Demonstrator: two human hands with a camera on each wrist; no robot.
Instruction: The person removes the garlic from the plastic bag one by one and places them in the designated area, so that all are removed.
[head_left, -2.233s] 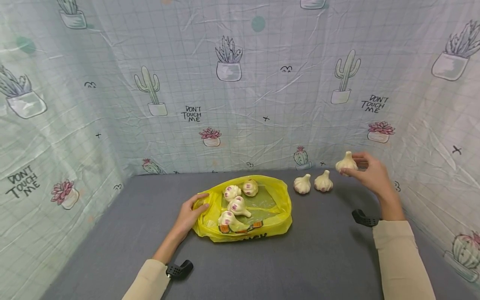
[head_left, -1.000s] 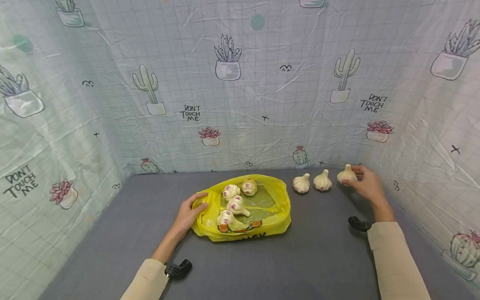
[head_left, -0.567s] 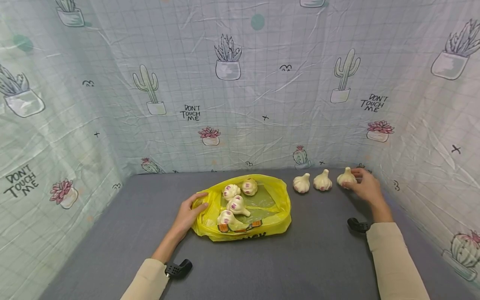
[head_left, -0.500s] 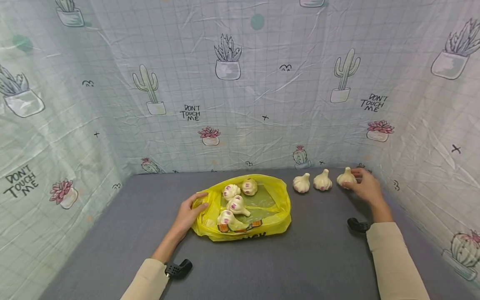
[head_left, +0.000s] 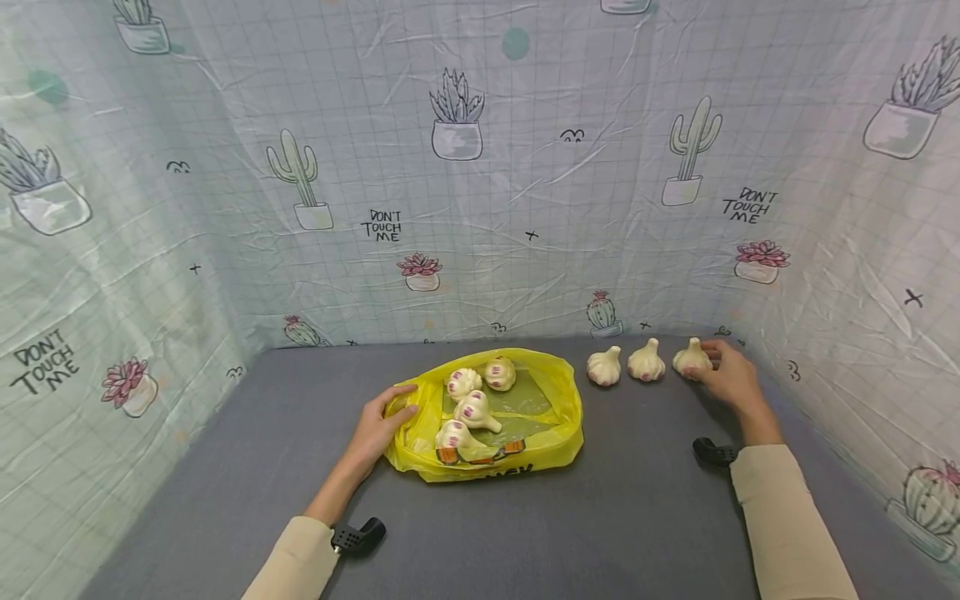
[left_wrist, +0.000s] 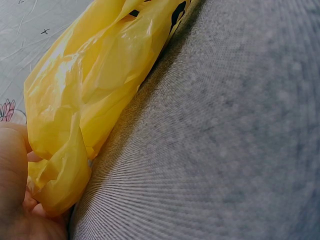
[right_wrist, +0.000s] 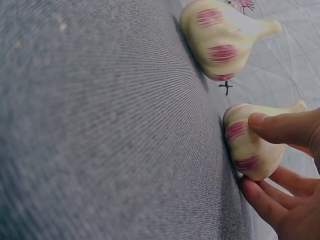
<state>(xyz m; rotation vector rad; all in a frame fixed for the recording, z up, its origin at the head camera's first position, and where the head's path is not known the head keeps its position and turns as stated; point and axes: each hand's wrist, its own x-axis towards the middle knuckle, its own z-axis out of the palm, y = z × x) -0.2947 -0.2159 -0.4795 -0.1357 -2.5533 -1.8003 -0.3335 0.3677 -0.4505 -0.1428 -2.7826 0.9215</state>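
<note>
My left hand (head_left: 372, 431) holds the left side of a yellow plastic bag (head_left: 561, 442), which lies with its mouth spread wide. In the left wrist view the bag's gathered plastic (left_wrist: 65, 175) sits between thumb and fingers. Several garlic bulbs (head_left: 474, 409) with purple marks lie inside the bag. At the back right, my right hand (head_left: 737, 382) pinches a garlic bulb (head_left: 690, 360) standing stem up on the table. Thumb on one side and fingers on the other show in the right wrist view. Two more bulbs, one nearer the bag (head_left: 603, 367) and one in the middle (head_left: 647, 362), complete the row.
A grey cloth covers the table (head_left: 480, 542). Behind and at both sides hangs a pale curtain (head_left: 510, 208) printed with cacti, close behind the row of bulbs. A black wrist device (head_left: 358, 538) is worn at each sleeve.
My right hand has brought its garlic bulb down onto the table, at the right end of the row, then shifted very slightly. My left hand and the bag stay put.
</note>
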